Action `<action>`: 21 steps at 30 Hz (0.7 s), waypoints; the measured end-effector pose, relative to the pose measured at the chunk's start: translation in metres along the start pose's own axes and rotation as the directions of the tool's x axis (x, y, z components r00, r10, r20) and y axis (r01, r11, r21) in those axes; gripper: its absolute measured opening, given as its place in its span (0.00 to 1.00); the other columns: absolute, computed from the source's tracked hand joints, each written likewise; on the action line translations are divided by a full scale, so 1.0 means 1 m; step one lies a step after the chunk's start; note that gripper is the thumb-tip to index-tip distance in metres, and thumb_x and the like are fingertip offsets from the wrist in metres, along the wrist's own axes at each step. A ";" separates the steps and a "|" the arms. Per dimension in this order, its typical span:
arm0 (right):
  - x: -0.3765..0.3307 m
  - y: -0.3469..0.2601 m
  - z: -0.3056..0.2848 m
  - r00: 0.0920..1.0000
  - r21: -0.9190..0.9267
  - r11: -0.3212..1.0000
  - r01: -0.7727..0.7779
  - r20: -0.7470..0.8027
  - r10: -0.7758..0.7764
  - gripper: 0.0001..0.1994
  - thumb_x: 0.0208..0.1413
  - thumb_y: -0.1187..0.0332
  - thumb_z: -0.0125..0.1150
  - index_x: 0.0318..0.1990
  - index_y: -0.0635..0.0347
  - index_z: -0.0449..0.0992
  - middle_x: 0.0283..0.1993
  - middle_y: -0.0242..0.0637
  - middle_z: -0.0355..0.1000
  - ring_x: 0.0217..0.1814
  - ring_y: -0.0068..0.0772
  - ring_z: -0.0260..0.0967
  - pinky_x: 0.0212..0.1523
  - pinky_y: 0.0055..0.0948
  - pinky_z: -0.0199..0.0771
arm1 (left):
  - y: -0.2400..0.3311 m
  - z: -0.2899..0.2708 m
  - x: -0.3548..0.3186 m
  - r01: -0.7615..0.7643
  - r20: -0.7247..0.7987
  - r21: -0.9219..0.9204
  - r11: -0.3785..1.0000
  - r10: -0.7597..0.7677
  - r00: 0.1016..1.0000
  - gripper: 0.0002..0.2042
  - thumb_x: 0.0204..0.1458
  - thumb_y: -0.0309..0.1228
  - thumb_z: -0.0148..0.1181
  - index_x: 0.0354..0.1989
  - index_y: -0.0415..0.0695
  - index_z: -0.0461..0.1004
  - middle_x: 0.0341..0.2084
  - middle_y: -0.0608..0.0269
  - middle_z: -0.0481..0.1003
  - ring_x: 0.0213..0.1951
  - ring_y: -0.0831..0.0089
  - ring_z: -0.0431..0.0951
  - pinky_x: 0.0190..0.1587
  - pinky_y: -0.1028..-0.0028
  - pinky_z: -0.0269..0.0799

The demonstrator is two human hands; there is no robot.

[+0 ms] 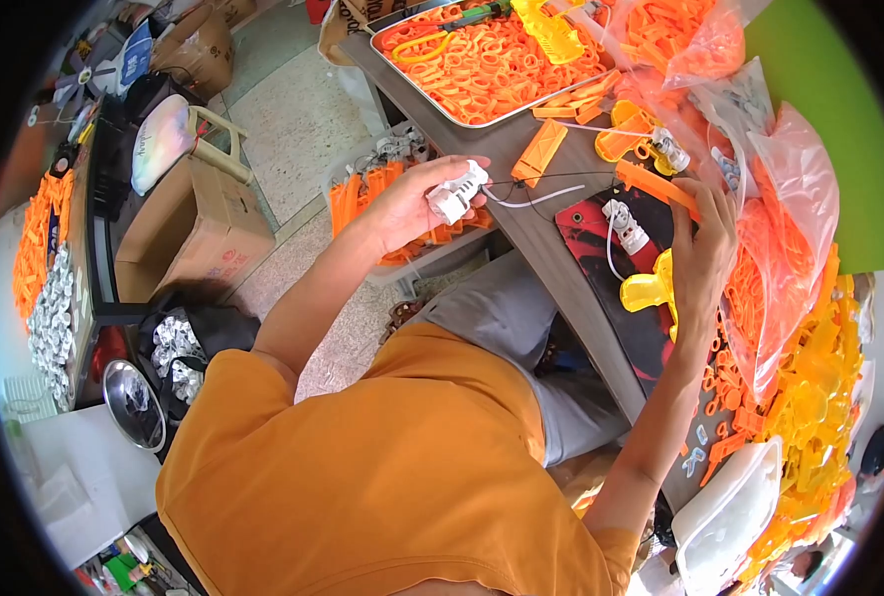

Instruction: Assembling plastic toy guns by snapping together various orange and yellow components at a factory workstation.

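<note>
My left hand (402, 211) is closed around a small white plastic mechanism (456, 195), held beyond the table's near edge. From it a thin white strip (541, 202) and a dark cord stretch toward the right. Between the fingers of my right hand (705, 243) is a long orange plastic piece (651, 186), over the table. Below that hand, a yellow plastic part (651, 288) and another white mechanism (625, 226) with a white strip lie on a dark red and black board (586, 230). Some of the right fingers are hidden behind the hand.
A metal tray (482, 123) full of orange rings stands at the table's far end. Clear bags (785, 248) of orange parts and a heap of yellow parts (810, 397) line the right. A bin (432, 260) of orange and grey pieces sits beside the table; a cardboard box (199, 228) is left.
</note>
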State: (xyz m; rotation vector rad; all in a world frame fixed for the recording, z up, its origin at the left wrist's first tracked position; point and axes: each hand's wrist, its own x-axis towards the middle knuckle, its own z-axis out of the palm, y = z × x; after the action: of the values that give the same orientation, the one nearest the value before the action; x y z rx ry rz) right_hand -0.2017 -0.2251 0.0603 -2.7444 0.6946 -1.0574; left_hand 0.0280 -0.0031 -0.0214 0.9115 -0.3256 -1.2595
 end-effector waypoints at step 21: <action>-0.103 -0.027 -0.026 0.999 0.005 1.000 -0.022 -0.045 0.023 0.13 0.47 0.81 0.62 0.43 0.62 0.77 0.42 0.40 0.71 0.46 0.44 0.68 0.49 0.41 0.68 | -0.029 -0.007 -0.012 0.029 -0.023 0.097 0.995 -0.027 0.999 0.15 0.57 0.31 0.59 0.51 0.42 0.70 0.45 0.61 0.75 0.40 0.75 0.78 0.38 0.75 0.76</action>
State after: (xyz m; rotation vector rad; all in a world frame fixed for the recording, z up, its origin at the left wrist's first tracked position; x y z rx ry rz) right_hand -0.2752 -0.1526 0.0246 -2.7099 0.7268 -1.1185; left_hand 0.0095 0.0101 -0.0444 1.0150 -0.3611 -1.2672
